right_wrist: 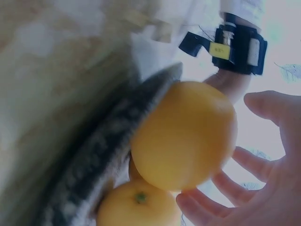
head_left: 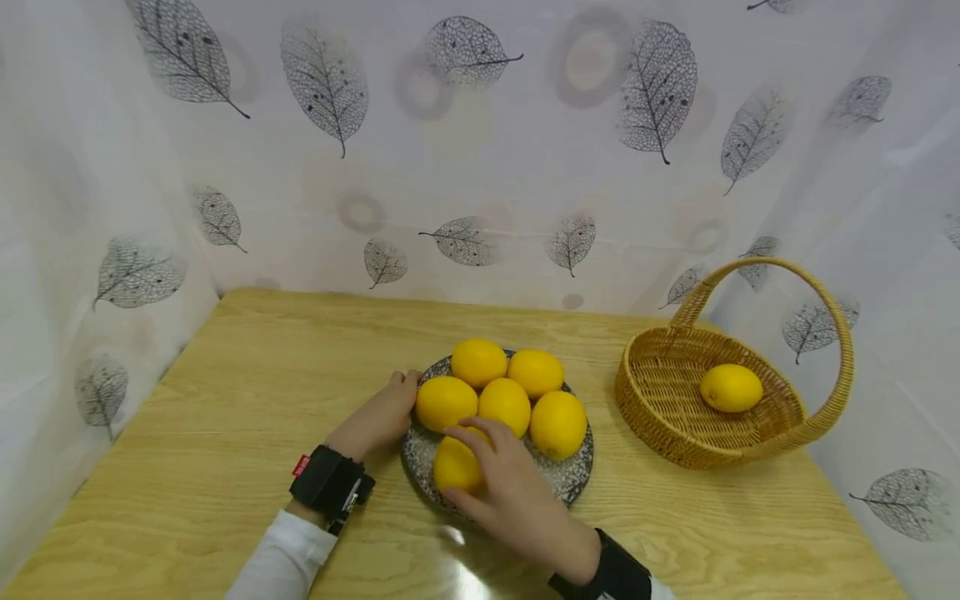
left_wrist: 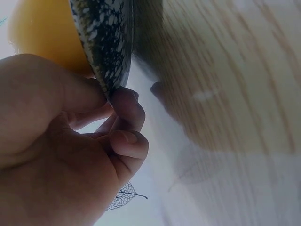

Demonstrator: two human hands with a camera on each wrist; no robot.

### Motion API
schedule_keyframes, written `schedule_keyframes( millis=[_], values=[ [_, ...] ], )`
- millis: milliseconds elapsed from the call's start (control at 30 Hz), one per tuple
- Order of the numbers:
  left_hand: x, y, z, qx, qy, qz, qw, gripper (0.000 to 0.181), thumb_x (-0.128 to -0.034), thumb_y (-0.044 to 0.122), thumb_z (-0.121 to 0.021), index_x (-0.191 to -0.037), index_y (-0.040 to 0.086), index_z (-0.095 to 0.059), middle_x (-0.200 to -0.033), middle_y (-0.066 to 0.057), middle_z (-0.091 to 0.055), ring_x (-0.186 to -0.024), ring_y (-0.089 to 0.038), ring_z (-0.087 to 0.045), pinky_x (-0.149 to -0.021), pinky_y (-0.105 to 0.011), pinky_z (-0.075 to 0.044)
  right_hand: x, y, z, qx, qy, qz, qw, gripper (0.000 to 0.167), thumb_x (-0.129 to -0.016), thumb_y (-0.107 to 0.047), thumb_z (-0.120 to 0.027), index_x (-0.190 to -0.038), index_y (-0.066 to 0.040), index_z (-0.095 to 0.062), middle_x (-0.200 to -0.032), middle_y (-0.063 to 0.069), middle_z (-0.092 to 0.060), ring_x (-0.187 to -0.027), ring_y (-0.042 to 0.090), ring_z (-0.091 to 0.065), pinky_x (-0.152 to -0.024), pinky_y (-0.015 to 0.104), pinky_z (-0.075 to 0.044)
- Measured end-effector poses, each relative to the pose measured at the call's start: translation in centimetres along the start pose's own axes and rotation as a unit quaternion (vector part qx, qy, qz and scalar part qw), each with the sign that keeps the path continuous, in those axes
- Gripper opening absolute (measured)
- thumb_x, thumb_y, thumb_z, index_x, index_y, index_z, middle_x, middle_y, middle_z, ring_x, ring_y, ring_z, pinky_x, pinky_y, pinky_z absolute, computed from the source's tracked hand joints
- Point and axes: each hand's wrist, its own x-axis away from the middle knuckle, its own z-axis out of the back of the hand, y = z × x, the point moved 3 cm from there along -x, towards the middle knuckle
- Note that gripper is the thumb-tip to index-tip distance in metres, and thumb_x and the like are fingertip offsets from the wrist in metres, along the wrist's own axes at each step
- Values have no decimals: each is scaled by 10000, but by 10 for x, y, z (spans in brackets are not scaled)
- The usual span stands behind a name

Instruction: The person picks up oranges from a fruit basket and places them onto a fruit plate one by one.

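A speckled dark plate [head_left: 570, 475] bears several yellow lemons [head_left: 480, 362]. My left hand [head_left: 384, 412] pinches the plate's left rim between thumb and curled fingers, seen close in the left wrist view. Over the near side of the plate, my right hand [head_left: 517, 492] spreads around the front-left lemon [head_left: 454, 467]. In the right wrist view that lemon [right_wrist: 183, 136] lies between thumb and fingers. The thumb stands apart from it, while the fingertips are at its edge; whether they touch cannot be told.
To the plate's right stands a wicker basket [head_left: 637, 408] with a tall arched handle, and one lemon [head_left: 731, 388] lies in it. Both stand on a wooden table [head_left: 247, 400]. A leaf-patterned curtain [head_left: 480, 167] hangs behind the table and along its sides.
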Motion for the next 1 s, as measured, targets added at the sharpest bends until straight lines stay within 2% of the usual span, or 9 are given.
schedule_keyframes(
  millis=[133,333,400,567,600,667,800,1000],
  values=[
    [0,2,0,40,4,-48,10000,548,-950,-122,-430,-1491,-131,-343,-1323,-358,-471,-1147,-394,-586,-1029,-522,-516,-5,5,19,-61,96,-83,9999,596,-920,-358,-748,-1444,-188,-522,-1467,79,-509,-1317,252,-538,-1044,443,-527],
    [0,2,1,56,71,-174,9998,515,-972,-114,-388,-1483,-140,-336,-1330,-378,-462,-1156,-407,-574,-1029,-531,-515,-27,26,69,240,317,-142,9991,551,-951,-300,-718,-1444,-151,-523,-1474,129,-500,-1332,329,-528,-1047,513,-515],
    [0,1,1,40,29,-161,9999,518,-972,-114,-387,-1486,-142,-329,-1347,-381,-454,-1176,-409,-569,-1039,-530,-510,-34,37,86,281,216,-272,9990,519,-974,-289,-690,-1443,-146,-519,-1480,139,-489,-1335,343,-523,-1049,521,-510],
    [1,1,2,35,-6,-143,9999,524,-964,-132,-384,-1484,-152,-323,-1364,-390,-446,-1223,-428,-554,-1055,-535,-500,-50,64,126,281,-124,-844,9960,466,-1031,-295,-599,-1464,-161,-492,-1533,166,-418,-1169,373,-613,-867,487,-568],
    [2,2,2,52,-3,-131,9999,525,-965,-133,-381,-1486,-151,-322,-1368,-389,-444,-1228,-428,-553,-1059,-534,-498,-53,70,133,323,-131,-951,9949,465,-1038,-298,-586,-1470,-159,-485,-1538,179,-407,-1167,387,-611,-861,494,-567],
    [2,2,3,59,-3,-106,9999,524,-966,-134,-381,-1487,-150,-323,-1373,-388,-443,-1229,-428,-553,-1059,-533,-499,-58,81,147,418,-148,-1137,9925,464,-1047,-301,-566,-1475,-143,-480,-1542,202,-393,-1204,412,-584,-908,527,-551],
    [3,3,3,20,-17,-92,10000,511,-974,-124,-387,-1480,-160,-327,-1389,-403,-431,-1260,-449,-541,-1069,-540,-490,-62,101,165,552,-193,-1332,9894,426,-1059,-289,-539,-1445,-108,-518,-1530,246,-394,-1370,454,-447,-1082,600,-449],
    [4,3,2,-15,7,-107,9999,503,-982,-112,-383,-1480,-157,-330,-1381,-402,-436,-1237,-441,-552,-1050,-534,-501,-59,127,180,734,-147,-1681,9829,391,-1061,-298,-530,-1381,-81,-585,-1516,269,-411,-1339,475,-461,-1066,627,-436]
  ],
)
